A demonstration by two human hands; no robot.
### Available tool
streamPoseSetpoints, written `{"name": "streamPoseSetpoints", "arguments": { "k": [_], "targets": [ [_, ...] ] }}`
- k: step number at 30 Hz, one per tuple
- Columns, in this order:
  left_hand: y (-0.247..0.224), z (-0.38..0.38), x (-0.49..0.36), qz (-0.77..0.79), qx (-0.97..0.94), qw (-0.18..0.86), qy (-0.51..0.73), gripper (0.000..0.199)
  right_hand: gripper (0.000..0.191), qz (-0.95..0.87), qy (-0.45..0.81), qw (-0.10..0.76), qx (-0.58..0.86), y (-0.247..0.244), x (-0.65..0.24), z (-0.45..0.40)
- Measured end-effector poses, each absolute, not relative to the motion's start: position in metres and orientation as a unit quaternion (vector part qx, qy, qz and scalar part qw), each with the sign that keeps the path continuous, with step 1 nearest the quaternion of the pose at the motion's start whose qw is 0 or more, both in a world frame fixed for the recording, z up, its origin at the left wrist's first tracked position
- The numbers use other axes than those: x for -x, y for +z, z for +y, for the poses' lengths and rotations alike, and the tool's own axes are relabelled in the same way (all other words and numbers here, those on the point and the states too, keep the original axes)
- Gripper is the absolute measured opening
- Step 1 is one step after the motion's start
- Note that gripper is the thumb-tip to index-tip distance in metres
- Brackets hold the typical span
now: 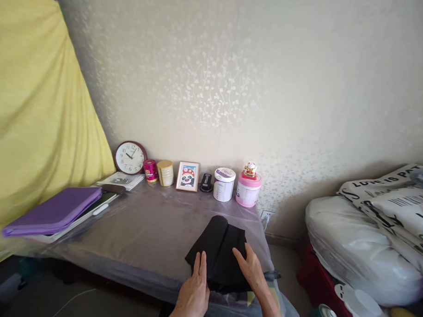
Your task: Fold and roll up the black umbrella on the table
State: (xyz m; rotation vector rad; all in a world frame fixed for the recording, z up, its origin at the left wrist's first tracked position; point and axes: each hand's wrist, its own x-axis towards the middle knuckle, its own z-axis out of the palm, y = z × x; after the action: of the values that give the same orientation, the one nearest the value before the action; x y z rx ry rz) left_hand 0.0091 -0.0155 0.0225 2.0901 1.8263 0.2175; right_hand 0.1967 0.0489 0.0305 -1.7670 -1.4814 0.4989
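Observation:
A folded piece of black fabric (219, 253) lies at the front right corner of the table, with creases running along its length and its near edge bunched up. Stretched fingers of my left hand (195, 289) rest along its lower left side. On the opposite side, my right hand (252, 270) lies against the fabric's right edge, fingers and thumb apart. Part of the fabric's near edge is hidden behind my hands. I cannot tell from its shape exactly what kind of item it is.
Along the wall stand a round clock (131, 157), a magenta can (150, 170), a framed panda picture (187, 176), a white tub (224, 184) and a pink tub (248, 191). A purple folder (53, 211) lies left. Bagged bedding (361, 247) sits right.

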Motion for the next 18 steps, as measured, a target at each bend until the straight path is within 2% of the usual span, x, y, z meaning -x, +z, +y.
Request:
{"name": "streamPoseSetpoints", "arguments": {
  "k": [10, 14, 18],
  "targets": [
    [0.034, -0.015, -0.01, 0.65, -0.721, 0.229, 0.071, 0.077, 0.029, -0.555, 0.367, 0.498, 0.556, 0.077, -0.146, 0.07],
    [0.028, -0.012, -0.01, 0.648, -0.721, 0.233, 0.077, 0.075, 0.027, -0.52, 0.451, 0.514, 0.513, 0.077, -0.121, 0.08],
    [0.025, -0.011, -0.009, 0.642, -0.729, 0.229, 0.067, 0.069, 0.026, -0.516, 0.461, 0.51, 0.511, 0.064, -0.106, 0.088]
  ]
}}
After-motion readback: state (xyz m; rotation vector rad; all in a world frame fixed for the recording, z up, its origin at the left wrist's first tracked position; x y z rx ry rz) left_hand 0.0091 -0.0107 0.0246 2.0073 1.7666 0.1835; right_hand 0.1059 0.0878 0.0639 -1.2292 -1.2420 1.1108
